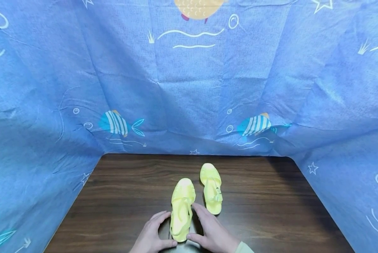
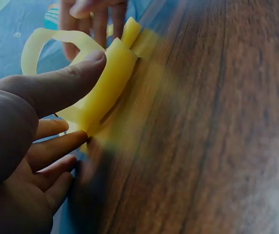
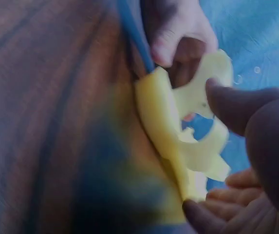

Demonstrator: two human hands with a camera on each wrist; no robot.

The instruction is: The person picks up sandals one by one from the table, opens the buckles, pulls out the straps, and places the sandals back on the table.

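Observation:
Two pale yellow sandals lie on a dark wood table, toes pointing away from me. The nearer sandal (image 1: 183, 214) is between my hands. My left hand (image 1: 151, 234) is at its left side, thumb by the heel and fingers spread along the edge. On the other side, my right hand (image 1: 213, 230) has its thumb by the heel and its index fingertip near the strap. Both wrist views show the nearer sandal's heel (image 2: 115, 73) and strap loop close up, fingers loosely extended. Farther back and to the right is the other sandal (image 1: 212, 189), with a small buckle.
The wood-grain table (image 1: 129, 186) has rounded far corners. Blue cloth (image 1: 189, 88) printed with fish, stars and bubbles hangs behind it and along both sides.

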